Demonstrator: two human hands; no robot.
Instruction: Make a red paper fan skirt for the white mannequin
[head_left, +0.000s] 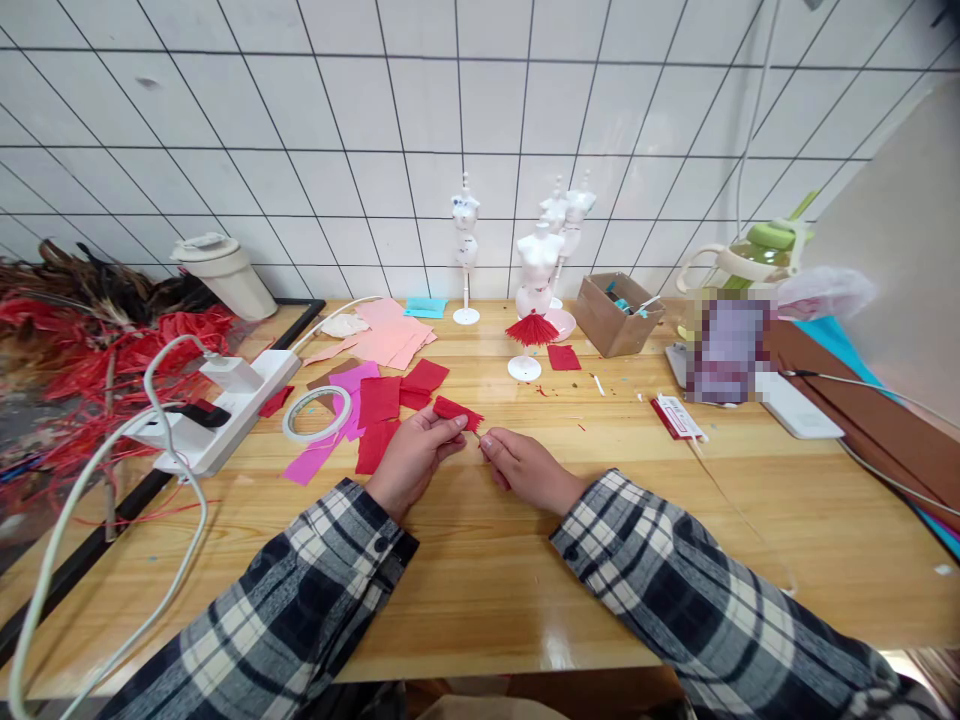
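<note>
My left hand [412,455] pinches a small strip of red crepe paper [456,411] between thumb and fingers; the strip's right end is cut into a fringe. Close to that fringe, my right hand [531,470] is closed with thumb against finger. A thin dark tip shows at its fingertips, too small to name. Red paper pieces [379,399] and magenta paper strips [309,462] lie to the left of my left hand. Behind my hands stands a small white dress form [538,262] wearing a red fringed skirt [532,327].
A tape roll [286,422] lies by the papers, near a power strip [244,415] with looping cables. Other small dress forms [466,250], a cardboard box [616,325] and a red square [564,357] are farther back. At right are a tagged packet [679,418] and a white power bank [799,405].
</note>
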